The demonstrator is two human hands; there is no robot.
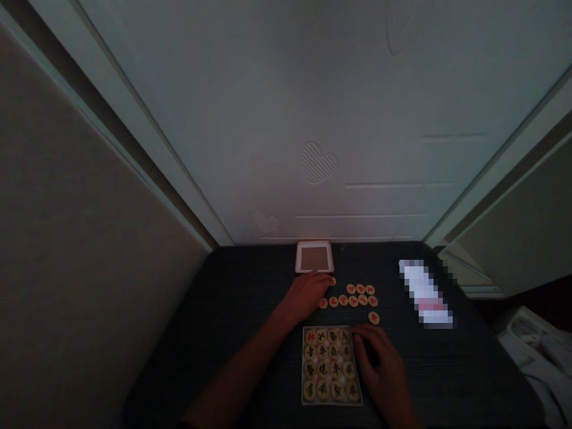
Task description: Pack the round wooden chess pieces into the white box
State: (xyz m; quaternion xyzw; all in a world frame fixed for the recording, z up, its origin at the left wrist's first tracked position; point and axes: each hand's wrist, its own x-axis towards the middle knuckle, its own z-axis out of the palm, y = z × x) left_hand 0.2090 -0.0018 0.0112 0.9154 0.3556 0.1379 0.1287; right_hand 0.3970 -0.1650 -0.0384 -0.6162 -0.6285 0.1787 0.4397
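My left hand reaches over the dark table with its fingers bent down at a round wooden Chinese chess piece. Below its fingertips, red-marked xiangqi pieces lie face up in two short rows. One more red-marked piece lies apart, just above my right hand. That hand curls at the right side of a square box, thumb and forefinger against its upper right corner. Inside the box, pieces sit in a grid, nearly all black-marked, with a red-marked one at top left.
A shallow box lid with a pale rim stands at the table's back edge, against a white panel with embossed hearts. A bright pixelated object lies at right. White items are beyond the right edge of the table.
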